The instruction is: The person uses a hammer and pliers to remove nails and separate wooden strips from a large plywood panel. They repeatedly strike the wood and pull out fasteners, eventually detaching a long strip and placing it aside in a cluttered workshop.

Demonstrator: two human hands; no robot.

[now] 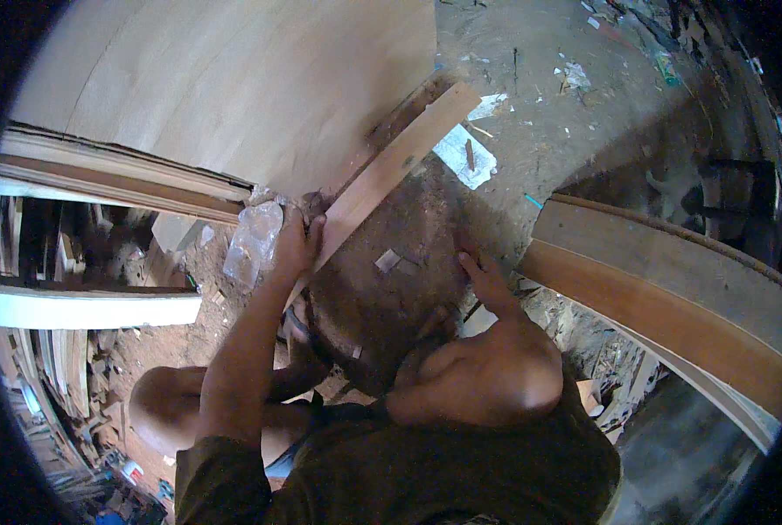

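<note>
A worker's left hand (pixel 295 248) grasped a wooden board (pixel 398 166) slanting from near left to far right; the right hand (pixel 489 285) sat apart, clenched or released, I couldn't tell.

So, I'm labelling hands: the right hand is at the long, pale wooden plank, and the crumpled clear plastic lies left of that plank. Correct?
Not quite: in the head view, the left hand is at the long, pale wooden plank; the right hand is apart from it. The crumpled clear plastic does lie left of it.
</note>
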